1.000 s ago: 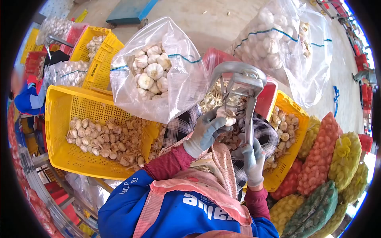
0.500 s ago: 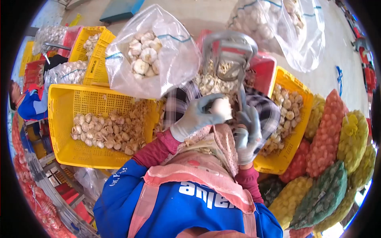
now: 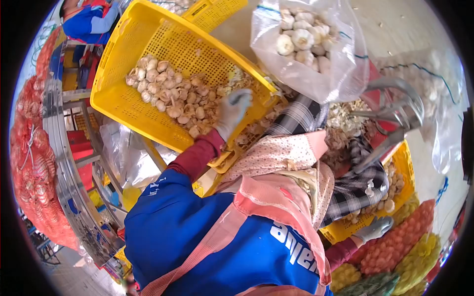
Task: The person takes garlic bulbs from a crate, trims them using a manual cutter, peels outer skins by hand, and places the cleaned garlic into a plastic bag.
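My left hand (image 3: 233, 112), in a grey-white glove, is over the near right part of a large yellow crate (image 3: 111, 93). Its fingers are bent and look apart, with no bulb visible in them. Beside it in the crate lie many garlic bulbs (image 3: 170, 89) and loose skins. Far to the right, my gloved right hand (image 3: 375, 228) is open and holds nothing visible, near the edge of a second yellow crate (image 3: 338, 233) and the mesh sacks. A grey metal frame tool (image 3: 395, 106) stands beyond my knees, above garlic scraps (image 3: 340, 121).
A clear plastic bag (image 3: 340, 81) of garlic bulbs stands ahead, with another filled bag (image 3: 424, 81) at right. Red mesh sacks (image 3: 39, 163) and a metal rack (image 3: 69, 167) line the left. More sacks (image 3: 395, 246) lie lower right. Another person (image 3: 89, 22) is at upper left.
My view has turned to the right. My left hand has gone from my lap to the left crate, and the garlic bulb it held no longer shows. My right hand has moved away from the metal tool.
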`<state>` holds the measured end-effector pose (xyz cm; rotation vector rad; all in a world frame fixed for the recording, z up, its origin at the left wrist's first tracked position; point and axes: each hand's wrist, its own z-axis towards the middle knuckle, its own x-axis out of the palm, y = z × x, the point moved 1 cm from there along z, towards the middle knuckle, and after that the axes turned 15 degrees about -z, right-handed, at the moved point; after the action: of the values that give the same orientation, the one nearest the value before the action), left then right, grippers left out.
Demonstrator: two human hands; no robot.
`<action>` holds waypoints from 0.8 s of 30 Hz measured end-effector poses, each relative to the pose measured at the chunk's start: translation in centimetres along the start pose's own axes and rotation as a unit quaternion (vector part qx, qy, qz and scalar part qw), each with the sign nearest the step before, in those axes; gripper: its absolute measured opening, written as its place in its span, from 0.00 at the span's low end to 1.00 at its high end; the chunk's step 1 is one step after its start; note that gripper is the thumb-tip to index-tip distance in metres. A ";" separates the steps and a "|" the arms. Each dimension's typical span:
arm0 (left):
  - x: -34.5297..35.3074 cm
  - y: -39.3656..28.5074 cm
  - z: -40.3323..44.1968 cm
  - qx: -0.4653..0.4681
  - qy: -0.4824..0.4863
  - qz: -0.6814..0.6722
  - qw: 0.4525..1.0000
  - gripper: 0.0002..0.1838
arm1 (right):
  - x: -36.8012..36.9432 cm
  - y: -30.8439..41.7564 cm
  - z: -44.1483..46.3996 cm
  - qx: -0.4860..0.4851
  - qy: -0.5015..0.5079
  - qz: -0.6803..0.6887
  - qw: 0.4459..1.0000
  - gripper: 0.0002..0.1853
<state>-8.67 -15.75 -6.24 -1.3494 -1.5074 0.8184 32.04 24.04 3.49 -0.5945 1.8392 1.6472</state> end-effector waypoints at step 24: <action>-18.5 2.3 17.8 -0.217 0.186 0.828 0.483 0.36 | 6.5 0.7 -3.5 0.118 0.093 0.009 0.989 0.41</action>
<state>-24.86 -31.70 -18.30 -3.0483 0.5585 1.0036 26.40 21.03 -0.22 -0.6451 2.1417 1.3966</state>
